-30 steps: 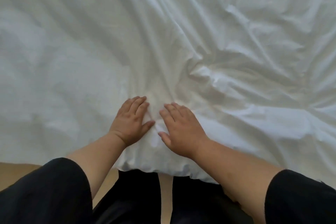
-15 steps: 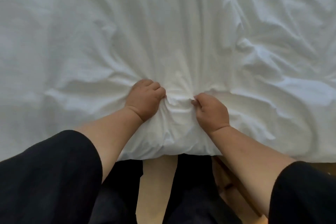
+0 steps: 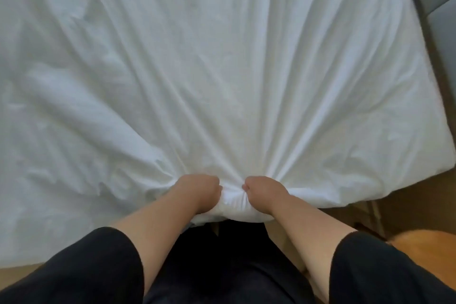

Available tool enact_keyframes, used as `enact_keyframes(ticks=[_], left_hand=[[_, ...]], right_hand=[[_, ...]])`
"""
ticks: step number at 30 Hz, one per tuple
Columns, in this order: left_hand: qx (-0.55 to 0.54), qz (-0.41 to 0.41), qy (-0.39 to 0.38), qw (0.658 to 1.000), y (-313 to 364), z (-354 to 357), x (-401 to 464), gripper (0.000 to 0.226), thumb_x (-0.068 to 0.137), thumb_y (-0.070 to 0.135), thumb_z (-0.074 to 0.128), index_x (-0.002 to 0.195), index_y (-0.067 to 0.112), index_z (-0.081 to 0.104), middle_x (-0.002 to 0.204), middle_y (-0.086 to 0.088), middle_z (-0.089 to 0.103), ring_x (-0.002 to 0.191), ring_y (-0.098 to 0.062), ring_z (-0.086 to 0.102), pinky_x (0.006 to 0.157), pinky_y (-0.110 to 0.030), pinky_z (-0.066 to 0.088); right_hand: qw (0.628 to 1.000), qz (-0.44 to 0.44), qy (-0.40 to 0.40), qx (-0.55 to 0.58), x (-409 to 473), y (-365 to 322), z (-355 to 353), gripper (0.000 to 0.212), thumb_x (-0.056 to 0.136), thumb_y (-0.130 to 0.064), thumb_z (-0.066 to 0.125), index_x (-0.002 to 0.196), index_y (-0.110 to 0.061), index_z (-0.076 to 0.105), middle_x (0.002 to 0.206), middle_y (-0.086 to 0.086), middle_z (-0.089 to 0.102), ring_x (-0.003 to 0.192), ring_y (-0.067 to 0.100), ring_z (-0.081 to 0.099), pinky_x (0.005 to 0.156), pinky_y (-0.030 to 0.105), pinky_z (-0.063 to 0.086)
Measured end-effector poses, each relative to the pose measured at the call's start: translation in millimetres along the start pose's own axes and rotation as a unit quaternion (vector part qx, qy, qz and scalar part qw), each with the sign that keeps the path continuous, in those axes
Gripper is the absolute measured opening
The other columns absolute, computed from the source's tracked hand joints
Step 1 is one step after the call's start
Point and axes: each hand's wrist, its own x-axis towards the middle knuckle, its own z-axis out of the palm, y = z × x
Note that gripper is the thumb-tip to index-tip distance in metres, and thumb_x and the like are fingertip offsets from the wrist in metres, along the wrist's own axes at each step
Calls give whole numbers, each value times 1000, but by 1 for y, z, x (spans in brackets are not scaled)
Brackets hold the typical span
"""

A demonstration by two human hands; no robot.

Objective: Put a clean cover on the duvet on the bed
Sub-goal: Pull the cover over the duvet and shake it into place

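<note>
Your left hand and right hand each have a grip clenched on a bunch of the white cover at the near edge of the bed, with folds fanning away from both fists. You seem to be pulling the cover straight over the duvet. Next, I think, you need an even pull or a shake. The duvet itself is hidden under the cloth, and your fingertips are buried in it.

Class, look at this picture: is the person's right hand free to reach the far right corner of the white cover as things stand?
Probably not yet. The right hand grips bunched cover at the near edge, beside the left hand. Nothing lies in the way, but the far corner looks beyond arm's reach from here.
</note>
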Motion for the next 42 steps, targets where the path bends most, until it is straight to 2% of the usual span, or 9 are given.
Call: enact_keyframes(ticks=[3, 9, 14, 17, 21, 27, 31, 37, 42], left_hand=[[-33, -19, 60, 997, -14, 11, 6, 34, 103, 40, 35, 117, 15, 53, 125, -8, 58, 114, -29, 54, 91, -40, 42], [-49, -63, 196, 977, -41, 25, -3, 46, 95, 41, 43, 124, 8, 57, 125, -12, 56, 113, -38, 54, 98, -45, 44], [-143, -203, 207, 946, -26, -34, 28, 47, 101, 49, 41, 122, 7, 45, 120, -14, 47, 109, -36, 50, 88, -45, 44], [5, -111, 235, 965, 5, -70, 68, 44, 102, 49, 38, 122, 10, 46, 121, -9, 50, 110, -30, 48, 88, -41, 42], [33, -6, 219, 975, 74, -134, 142, 63, 100, 51, 42, 149, 13, 30, 155, -7, 32, 141, -28, 31, 115, -43, 31], [8, -140, 217, 966, 161, -227, 249, 92, 89, 77, 36, 150, 11, 21, 150, -12, 29, 129, -38, 35, 100, -49, 40], [29, -121, 216, 968, 176, -257, 314, 105, 88, 81, 27, 158, 11, -8, 166, -12, -9, 153, -37, -6, 124, -50, 5], [58, -97, 244, 963, 166, -242, 398, 119, 77, 90, 16, 154, 8, -21, 161, -13, -31, 147, -30, -32, 120, -54, -14], [30, -76, 299, 951, 177, -266, 434, 126, 73, 93, 19, 154, 5, -20, 163, -11, -26, 148, -27, -31, 120, -54, -17]], right_hand=[[998, 9, -11, -55, 16, -1, -2, 30, 107, -26, 33, 122, -16, 57, 125, 6, 60, 114, 30, 57, 93, 40, 45], [989, 7, 136, -64, 11, 31, -10, 27, 100, -40, 46, 116, -20, 54, 114, 0, 56, 109, 28, 55, 86, 41, 45], [959, 155, 218, 96, 38, 93, -68, 51, 97, -57, 50, 122, -12, 54, 121, 11, 56, 114, 34, 54, 90, 45, 47], [957, 165, 237, 16, 61, 135, -104, 60, 97, -55, 50, 137, -11, 45, 138, 14, 48, 126, 34, 46, 99, 46, 41], [961, 88, 262, -15, 85, 183, -155, 62, 96, -52, 53, 144, -17, 38, 150, 10, 37, 136, 31, 36, 109, 45, 32], [958, 108, 265, -12, 115, 289, -240, 82, 96, -66, 40, 159, -21, 12, 168, 12, 8, 154, 31, 8, 123, 48, 14], [965, 134, 222, -23, 155, 343, -271, 94, 90, -81, 21, 160, -27, -12, 167, 14, -19, 154, 32, -17, 124, 54, -8], [962, 130, 240, -31, 225, 373, -243, 92, 80, -85, -8, 145, -28, -41, 156, 18, -42, 144, 32, -41, 117, 59, -22], [940, 55, 336, -23, 248, 383, -268, 98, 88, -81, 10, 159, -14, -5, 167, 22, -10, 155, 32, -14, 121, 51, -18]])
